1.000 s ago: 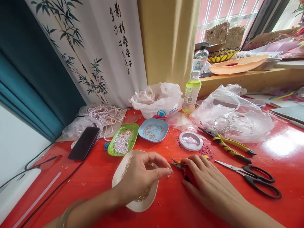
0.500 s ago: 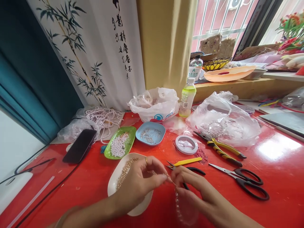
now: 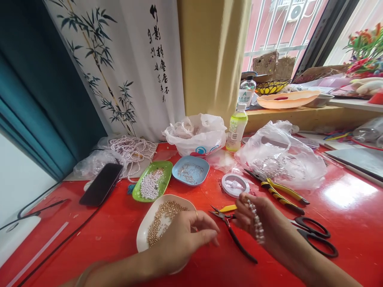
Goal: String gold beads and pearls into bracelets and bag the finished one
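My right hand is closed on a strand of pearl beads, which hangs down across the palm side. Beside its fingertips lie small black-handled pliers and a yellow-handled tool, partly covered by the hand. My left hand hovers over the right side of a white dish of gold beads. Its thumb and index finger stand apart with nothing visible between them; the other fingers are mostly hidden. Behind the right wrist, scissors show mainly their black handles.
A green dish of pearl beads and a blue dish of metal pins stand behind the white one. A white spool, yellow-black pliers and plastic bags lie to the right. A phone is at left.
My hands have parted. The right hand has moved right and up with the bead strand and turned; the left has let go of it. More of the gold beads and small pliers shows.
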Action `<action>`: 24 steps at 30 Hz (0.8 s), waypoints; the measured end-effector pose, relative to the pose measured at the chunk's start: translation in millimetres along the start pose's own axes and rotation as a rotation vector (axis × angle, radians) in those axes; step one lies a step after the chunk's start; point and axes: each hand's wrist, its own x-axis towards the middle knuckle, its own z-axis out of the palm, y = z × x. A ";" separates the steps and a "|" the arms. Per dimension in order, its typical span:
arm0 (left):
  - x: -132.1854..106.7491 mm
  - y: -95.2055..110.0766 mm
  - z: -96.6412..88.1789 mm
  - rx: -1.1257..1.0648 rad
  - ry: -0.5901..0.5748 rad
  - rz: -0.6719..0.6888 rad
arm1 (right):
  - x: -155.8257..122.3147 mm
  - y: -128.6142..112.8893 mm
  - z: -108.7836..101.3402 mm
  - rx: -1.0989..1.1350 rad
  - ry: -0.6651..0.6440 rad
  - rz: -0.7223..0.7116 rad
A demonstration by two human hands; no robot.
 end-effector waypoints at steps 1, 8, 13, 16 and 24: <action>0.1 0.4 -1.0 0.008 -0.007 0.000 | 3.2 -8.6 -2.9 -0.044 0.055 -0.033; -1.0 4.8 -1.7 0.041 -0.038 0.005 | 66.9 -74.0 -29.1 -1.672 0.333 -0.575; -1.2 3.4 -0.2 0.064 -0.036 0.003 | 131.0 -78.0 -30.5 -2.073 0.284 -0.523; -1.0 2.5 -1.0 0.088 -0.040 -0.003 | 153.4 -64.0 -31.6 -2.196 0.259 -0.440; -0.4 7.9 -3.9 0.109 -0.045 0.003 | 145.2 -60.6 -36.8 -2.224 0.208 -0.488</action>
